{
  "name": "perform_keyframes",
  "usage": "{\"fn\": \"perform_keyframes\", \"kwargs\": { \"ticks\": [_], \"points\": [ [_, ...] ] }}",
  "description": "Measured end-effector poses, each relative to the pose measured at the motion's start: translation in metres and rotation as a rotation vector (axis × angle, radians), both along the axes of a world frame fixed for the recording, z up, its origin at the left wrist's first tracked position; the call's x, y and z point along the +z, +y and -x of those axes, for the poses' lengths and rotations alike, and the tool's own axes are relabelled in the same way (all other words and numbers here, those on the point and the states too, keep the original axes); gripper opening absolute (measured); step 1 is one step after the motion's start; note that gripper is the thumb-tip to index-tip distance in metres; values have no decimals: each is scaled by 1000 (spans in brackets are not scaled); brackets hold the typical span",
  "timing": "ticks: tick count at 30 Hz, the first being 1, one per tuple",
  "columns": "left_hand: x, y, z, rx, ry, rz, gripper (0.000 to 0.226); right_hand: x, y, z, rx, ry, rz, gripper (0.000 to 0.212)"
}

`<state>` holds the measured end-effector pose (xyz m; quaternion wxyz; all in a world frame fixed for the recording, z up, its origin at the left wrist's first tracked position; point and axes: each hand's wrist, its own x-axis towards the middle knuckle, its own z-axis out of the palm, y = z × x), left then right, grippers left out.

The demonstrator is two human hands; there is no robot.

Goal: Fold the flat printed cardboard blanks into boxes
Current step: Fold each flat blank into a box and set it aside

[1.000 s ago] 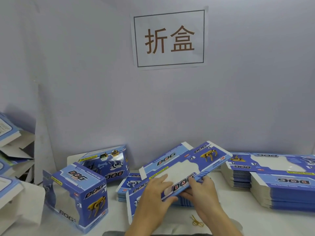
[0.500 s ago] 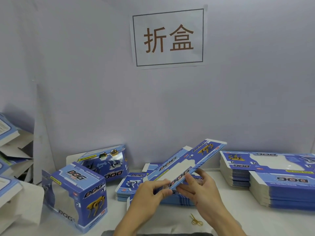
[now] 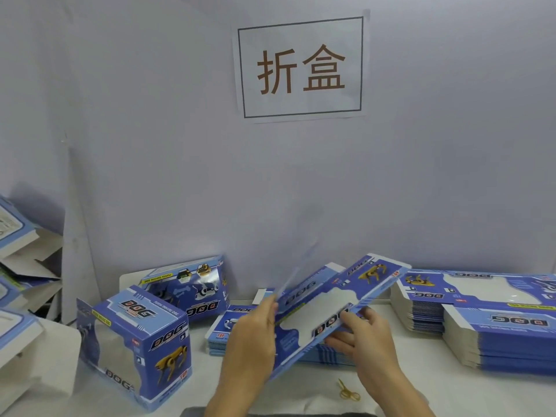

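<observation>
Holding a flat printed blank (image 3: 328, 308) tilted above the front middle of the tabletop (image 3: 427, 383), the person grips its left edge with the left hand (image 3: 252, 335), fingers curled round the card, while the right hand (image 3: 364, 335) pinches the lower long edge, thumb on top and fingers beneath. A low pile of blanks (image 3: 228, 332) lies under it, partly hidden by both hands. Two taller stacks of blanks (image 3: 493, 323) fill the right edge. Two folded boxes (image 3: 141, 341) stand at the left, one nearer the front, one against the back wall. More opened cartons (image 3: 18, 266) crowd the far left edge. A yellow rubber band (image 3: 349, 392) lies near the front edge, just beside the right wrist. A paper sign (image 3: 301, 67) hangs on the wall. Compared with half a second ago, the blank's upper panel has lifted away, blurred, and the hands sit further apart
</observation>
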<state>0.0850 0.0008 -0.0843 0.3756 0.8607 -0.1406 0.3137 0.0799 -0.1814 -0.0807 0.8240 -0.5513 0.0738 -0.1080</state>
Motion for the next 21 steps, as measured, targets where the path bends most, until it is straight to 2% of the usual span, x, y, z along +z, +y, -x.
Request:
{"fn": "perform_keyframes", "kwargs": {
  "ticks": [2, 5, 7, 9, 10, 12, 15, 21],
  "points": [
    [5, 7, 2, 145, -134, 74, 29, -3, -4, -3, -111, 52, 49, 10],
    [23, 18, 9, 323, -309, 292, 30, -8, -7, -8, -193, 89, -2, 8],
    [35, 21, 14, 396, -431, 390, 29, -8, -4, -9, -159, 79, -103, 10],
    [42, 21, 16, 416, -475, 497, 32, -7, 1, -8, -44, 73, -193, 15],
    [43, 21, 17, 405, -468, 547, 34, -7, 3, -7, 31, 101, -170, 17],
    [45, 20, 17, 378, -435, 608, 33, -7, 7, -3, 144, 208, 3, 26],
    [49, 18, 18, 326, -375, 646, 21, -8, 9, -1, 152, 332, 257, 40],
    [48, 16, 10, 191, -160, 775, 26, 0, 7, 4, 209, 395, 395, 53]
  ]
}}
